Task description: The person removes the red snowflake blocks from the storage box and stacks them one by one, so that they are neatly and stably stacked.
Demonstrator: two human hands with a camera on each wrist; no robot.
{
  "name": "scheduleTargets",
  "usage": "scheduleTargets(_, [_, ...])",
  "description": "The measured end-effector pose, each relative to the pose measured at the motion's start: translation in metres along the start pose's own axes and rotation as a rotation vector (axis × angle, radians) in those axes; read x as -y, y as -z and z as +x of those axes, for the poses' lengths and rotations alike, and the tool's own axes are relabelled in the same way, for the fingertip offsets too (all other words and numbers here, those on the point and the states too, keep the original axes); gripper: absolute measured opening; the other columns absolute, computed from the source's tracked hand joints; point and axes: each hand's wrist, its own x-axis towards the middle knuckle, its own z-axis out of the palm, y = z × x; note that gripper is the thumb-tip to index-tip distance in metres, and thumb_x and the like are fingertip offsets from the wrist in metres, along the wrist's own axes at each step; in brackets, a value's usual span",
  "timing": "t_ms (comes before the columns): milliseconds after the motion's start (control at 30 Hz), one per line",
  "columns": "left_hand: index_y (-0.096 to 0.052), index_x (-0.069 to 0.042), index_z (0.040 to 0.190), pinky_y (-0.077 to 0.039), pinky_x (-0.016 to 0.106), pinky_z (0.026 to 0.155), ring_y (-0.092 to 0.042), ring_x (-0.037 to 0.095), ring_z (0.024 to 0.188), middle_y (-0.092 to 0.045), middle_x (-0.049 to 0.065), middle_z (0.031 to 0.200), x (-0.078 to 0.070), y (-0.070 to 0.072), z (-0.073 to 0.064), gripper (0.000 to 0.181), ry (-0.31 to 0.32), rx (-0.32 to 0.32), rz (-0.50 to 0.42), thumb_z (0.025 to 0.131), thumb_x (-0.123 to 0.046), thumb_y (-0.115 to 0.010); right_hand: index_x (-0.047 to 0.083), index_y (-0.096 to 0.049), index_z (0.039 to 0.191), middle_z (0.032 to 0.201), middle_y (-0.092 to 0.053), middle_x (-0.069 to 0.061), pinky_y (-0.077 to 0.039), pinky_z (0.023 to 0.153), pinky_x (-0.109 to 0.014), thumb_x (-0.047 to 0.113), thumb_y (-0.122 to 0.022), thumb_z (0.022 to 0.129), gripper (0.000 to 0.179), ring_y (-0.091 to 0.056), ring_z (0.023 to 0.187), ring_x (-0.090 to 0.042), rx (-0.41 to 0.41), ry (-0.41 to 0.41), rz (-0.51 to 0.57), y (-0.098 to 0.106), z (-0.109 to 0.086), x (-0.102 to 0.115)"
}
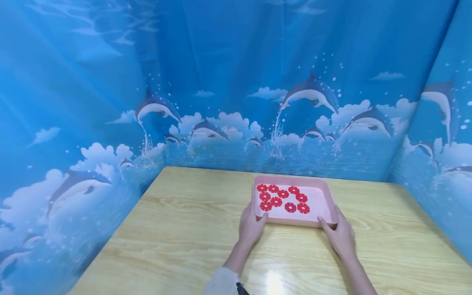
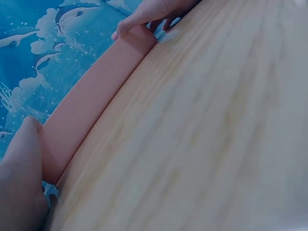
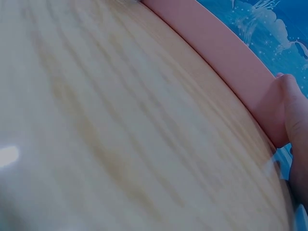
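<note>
A shallow pink tray (image 1: 291, 222) lies on the wooden table, with several red notched discs (image 1: 304, 211) flat on its bottom. Most discs lie toward the tray's left and middle. My left hand (image 1: 251, 228) grips the near left corner, thumb over the rim. At the near right corner my right hand (image 1: 343, 238) holds the tray the same way. In the left wrist view the tray's front wall (image 2: 96, 102) runs between both hands. The right wrist view has that wall (image 3: 226, 62) beside my right thumb; the discs are hidden there.
The light wood table (image 1: 184, 229) reaches back to a blue curtain (image 1: 228, 73) printed with dolphins and clouds. This curtain also closes off the left and right sides. A bright light reflection lies on the tabletop near its front.
</note>
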Motion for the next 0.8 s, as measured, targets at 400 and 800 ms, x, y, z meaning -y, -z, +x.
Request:
scheduleTargets(400, [-0.03,-0.008,0.143,-0.032,0.047,0.1,-0.038,0.033,0.123,-0.04,0.014,0.138,0.004,0.012,-0.013,0.07,0.041,-0.011,-0.037,0.083,-0.027,-0.061,0.003,-0.014,0.146,0.142,-0.023,-0.029,-0.017,0.098,-0.064,0.049,-0.055,0.087,0.085,-0.023,0.125,-0.049,-0.001,0.008,0.011,-0.003,-0.016,0.01])
scheduleTargets(800, [-0.026,-0.009,0.145,-0.032,0.049,0.1,-0.038,0.034,0.123,-0.039,0.015,0.139,0.006,0.026,-0.027,0.072,0.019,-0.01,-0.08,0.083,-0.022,-0.061,0.001,-0.018,0.145,0.142,-0.025,-0.029,-0.019,0.1,-0.06,0.046,-0.057,0.087,0.084,-0.024,0.126,-0.048,-0.026,0.035,0.019,-0.009,-0.032,0.013])
